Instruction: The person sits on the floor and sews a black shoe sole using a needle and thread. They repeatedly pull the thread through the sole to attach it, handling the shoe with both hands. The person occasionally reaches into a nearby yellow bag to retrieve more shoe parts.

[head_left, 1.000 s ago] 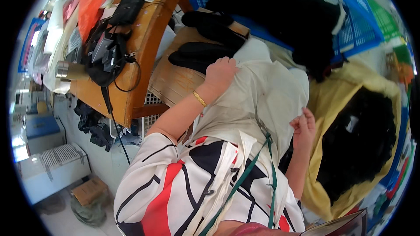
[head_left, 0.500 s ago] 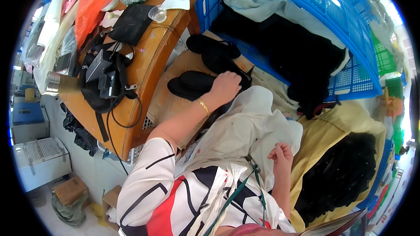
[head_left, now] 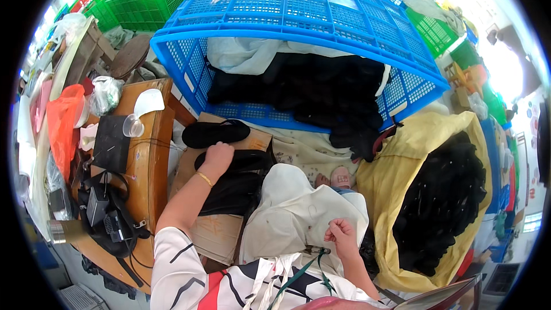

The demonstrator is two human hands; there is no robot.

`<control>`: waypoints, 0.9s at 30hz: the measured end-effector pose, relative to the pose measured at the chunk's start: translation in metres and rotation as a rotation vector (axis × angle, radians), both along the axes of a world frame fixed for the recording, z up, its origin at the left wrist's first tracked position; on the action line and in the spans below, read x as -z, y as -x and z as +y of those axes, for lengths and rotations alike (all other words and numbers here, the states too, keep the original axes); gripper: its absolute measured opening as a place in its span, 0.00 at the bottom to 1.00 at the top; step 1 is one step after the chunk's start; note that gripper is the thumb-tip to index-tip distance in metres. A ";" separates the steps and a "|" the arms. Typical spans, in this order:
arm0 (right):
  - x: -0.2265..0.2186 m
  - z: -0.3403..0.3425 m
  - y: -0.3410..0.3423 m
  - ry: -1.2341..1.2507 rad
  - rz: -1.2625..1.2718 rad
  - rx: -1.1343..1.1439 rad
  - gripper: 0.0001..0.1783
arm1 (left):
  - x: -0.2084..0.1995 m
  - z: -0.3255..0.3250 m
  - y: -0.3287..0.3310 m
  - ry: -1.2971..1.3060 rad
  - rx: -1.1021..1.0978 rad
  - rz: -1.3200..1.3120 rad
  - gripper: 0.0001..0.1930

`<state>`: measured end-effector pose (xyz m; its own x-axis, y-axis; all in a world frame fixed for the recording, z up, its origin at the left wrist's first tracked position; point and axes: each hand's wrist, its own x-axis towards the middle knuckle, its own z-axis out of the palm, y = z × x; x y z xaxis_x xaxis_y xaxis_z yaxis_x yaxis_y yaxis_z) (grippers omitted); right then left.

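Since a moment ago the left hand [head_left: 217,157] has been moved off the cream cloth [head_left: 298,212] and laid, fingers curled, on black fabric [head_left: 232,186] over the cardboard [head_left: 215,229], while the cloth's edge is pinched shut in the right hand [head_left: 341,235] on the lap.

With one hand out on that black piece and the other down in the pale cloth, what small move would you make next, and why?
Probably close the left hand on the black piece and draw it toward the lap. That hand rests on top of it on the cardboard, while the right hand is fisted in the pale cloth covering the lap.
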<state>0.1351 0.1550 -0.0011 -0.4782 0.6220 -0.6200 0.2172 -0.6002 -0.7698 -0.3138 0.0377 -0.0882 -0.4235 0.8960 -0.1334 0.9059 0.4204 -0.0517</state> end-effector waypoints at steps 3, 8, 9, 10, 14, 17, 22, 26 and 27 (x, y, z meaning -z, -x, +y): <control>0.001 0.001 0.002 -0.003 -0.005 0.005 0.06 | -0.001 -0.006 0.021 0.042 -0.108 -0.108 0.06; -0.001 -0.002 0.000 -0.002 -0.001 -0.003 0.06 | 0.000 0.006 0.040 -0.465 -0.459 -0.326 0.19; -0.001 -0.002 0.001 -0.009 -0.005 -0.013 0.06 | 0.014 -0.001 0.049 -0.409 -0.460 -0.355 0.26; -0.004 -0.003 0.000 -0.021 -0.015 -0.002 0.06 | 0.012 0.004 0.045 -0.316 -0.433 -0.361 0.26; -0.010 -0.004 -0.005 -0.046 0.008 0.062 0.05 | 0.009 0.011 0.035 -0.041 -0.392 -0.367 0.25; -0.009 -0.005 -0.006 -0.062 0.036 0.046 0.07 | 0.002 0.000 0.039 -0.008 -0.322 -0.339 0.23; -0.022 -0.006 0.003 -0.090 0.103 0.036 0.08 | -0.036 0.017 0.013 0.034 -0.126 -0.182 0.17; -0.035 -0.005 0.013 -0.252 0.091 -0.002 0.05 | -0.087 0.054 -0.078 -0.624 -0.012 -0.703 0.09; -0.037 -0.004 0.014 -0.271 0.116 -0.001 0.05 | -0.105 0.061 -0.119 -0.557 -0.152 -1.278 0.08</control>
<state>0.1214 0.1513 0.0360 -0.5371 0.7569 -0.3722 0.1187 -0.3690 -0.9218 -0.1951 0.0989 0.0163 -0.3770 0.9153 -0.1419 0.1439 0.2092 0.9672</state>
